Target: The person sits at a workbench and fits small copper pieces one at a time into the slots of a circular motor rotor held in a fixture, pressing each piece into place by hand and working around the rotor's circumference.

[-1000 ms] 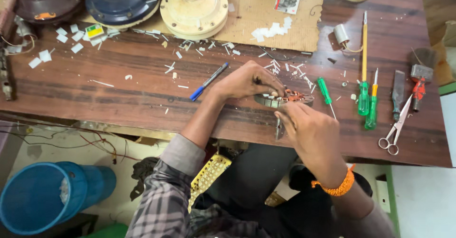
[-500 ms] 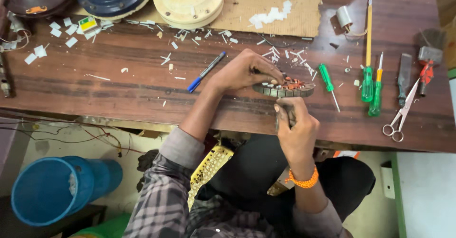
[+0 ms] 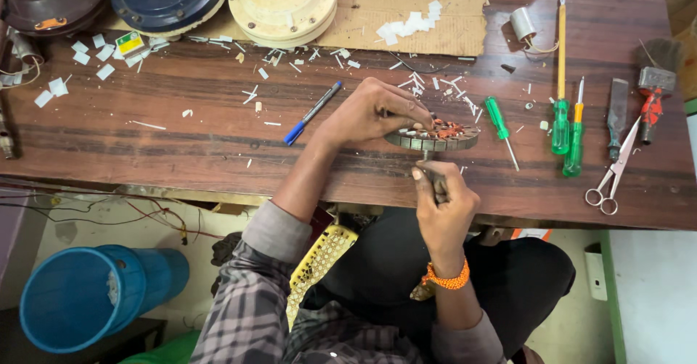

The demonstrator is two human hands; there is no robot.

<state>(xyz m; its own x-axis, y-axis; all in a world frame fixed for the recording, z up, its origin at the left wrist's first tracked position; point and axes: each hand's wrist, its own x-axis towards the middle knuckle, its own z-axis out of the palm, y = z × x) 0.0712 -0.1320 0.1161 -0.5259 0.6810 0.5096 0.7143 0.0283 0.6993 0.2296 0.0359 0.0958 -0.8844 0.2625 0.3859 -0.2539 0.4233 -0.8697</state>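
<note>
A round metal stator [image 3: 434, 137] with copper windings lies near the front edge of the brown wooden workbench [image 3: 181, 132]. My left hand [image 3: 374, 111] rests on its left side and holds it down. My right hand [image 3: 444, 204] is below it at the bench edge, closed around a dark slim tool [image 3: 430, 169] whose tip points up at the stator's front rim. An orange bead band sits on my right wrist.
A blue pen [image 3: 312, 113] lies left of my left hand. Green-handled screwdrivers [image 3: 560, 128], a chisel, scissors [image 3: 613, 172] and a brush lie at the right. Motor housings [image 3: 282, 2] and a cardboard sheet are at the back. A blue bucket [image 3: 87, 306] stands below left.
My right hand has slid down from beside the stator to the bench's front edge, with the tool held upright under it. The left hand stays on the stator.
</note>
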